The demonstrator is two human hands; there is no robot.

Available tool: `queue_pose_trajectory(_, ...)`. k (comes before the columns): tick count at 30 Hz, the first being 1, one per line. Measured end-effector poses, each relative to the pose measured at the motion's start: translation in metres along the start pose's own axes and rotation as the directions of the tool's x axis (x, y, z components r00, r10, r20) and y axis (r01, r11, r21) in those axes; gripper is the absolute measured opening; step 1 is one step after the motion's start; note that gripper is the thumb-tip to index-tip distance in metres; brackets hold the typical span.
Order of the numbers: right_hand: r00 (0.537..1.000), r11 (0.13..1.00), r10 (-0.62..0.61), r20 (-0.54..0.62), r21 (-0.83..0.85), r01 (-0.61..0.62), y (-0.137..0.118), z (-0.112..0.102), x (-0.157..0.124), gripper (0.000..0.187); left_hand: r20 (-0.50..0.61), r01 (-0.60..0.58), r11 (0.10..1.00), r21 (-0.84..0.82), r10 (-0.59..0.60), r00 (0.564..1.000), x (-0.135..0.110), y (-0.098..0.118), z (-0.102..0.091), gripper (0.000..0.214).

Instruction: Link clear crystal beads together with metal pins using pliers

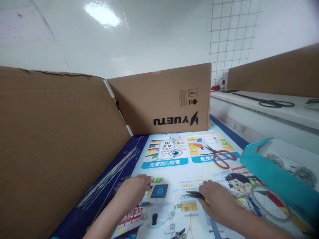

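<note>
My right hand (219, 200) is closed around a pair of pliers (195, 195), their dark narrow jaws pointing left over the printed sheet. My left hand (137, 191) hovers to the left of them with its fingers pinched together; whatever lies between the fingertips is hidden. Below and between both hands lies a looped thin wire with clear round beads (171, 226). More clear beads (144, 200) are scattered close to my left hand, partly covered by it.
Red-handled scissors (223, 158) lie beyond my right hand. A teal box (274, 177) holding coiled wire stands at the right, near a round wire coil (270, 202). Straight wires (109, 176) lie at the left. Cardboard panels (161, 99) enclose the back and left.
</note>
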State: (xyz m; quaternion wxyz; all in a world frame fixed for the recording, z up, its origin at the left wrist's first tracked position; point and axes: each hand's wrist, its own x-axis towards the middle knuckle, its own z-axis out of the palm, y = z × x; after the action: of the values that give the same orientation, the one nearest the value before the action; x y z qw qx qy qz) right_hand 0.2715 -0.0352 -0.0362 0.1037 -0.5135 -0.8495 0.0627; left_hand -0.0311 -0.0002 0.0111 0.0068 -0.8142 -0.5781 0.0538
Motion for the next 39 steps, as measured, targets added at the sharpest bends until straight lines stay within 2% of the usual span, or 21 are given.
queue_pose_trajectory(3,1.000,1.000,-0.003,-0.008,0.001,0.003,0.000,0.002,0.000,0.010,-0.008,0.026,0.999,0.037,-0.026,1.000,0.004,0.000,0.008,0.022)
queue_pose_trajectory(7,1.000,1.000,-0.008,-0.017,0.002,0.008,0.001,0.004,0.000,0.010,0.051,0.053,0.996,0.067,-0.057,0.997,0.013,0.010,0.025,0.020)
queue_pose_trajectory(14,1.000,1.000,-0.004,-0.013,-0.005,0.004,0.001,0.004,0.001,0.010,0.021,0.069,0.993,0.099,-0.072,0.997,0.016,0.013,0.041,0.027)
queue_pose_trajectory(19,1.000,1.000,-0.005,-0.015,-0.014,0.004,0.000,0.003,0.001,0.010,0.009,0.052,0.989,0.140,-0.054,0.998,0.016,0.014,0.042,0.030)
queue_pose_trajectory(27,1.000,1.000,-0.001,-0.016,-0.020,0.001,0.000,0.004,0.000,0.009,0.014,0.027,0.997,0.072,-0.028,1.000,0.018,0.013,0.043,0.024)
queue_pose_trajectory(33,1.000,1.000,0.001,-0.016,-0.002,-0.001,-0.002,0.002,0.000,0.010,-0.001,0.080,0.988,-0.129,-0.080,0.997,0.015,0.025,0.030,0.020)
queue_pose_trajectory(39,1.000,1.000,0.000,-0.021,-0.005,0.000,-0.002,0.002,0.000,0.010,-0.054,0.034,0.962,-0.270,-0.050,0.997,0.012,0.035,0.024,0.012)
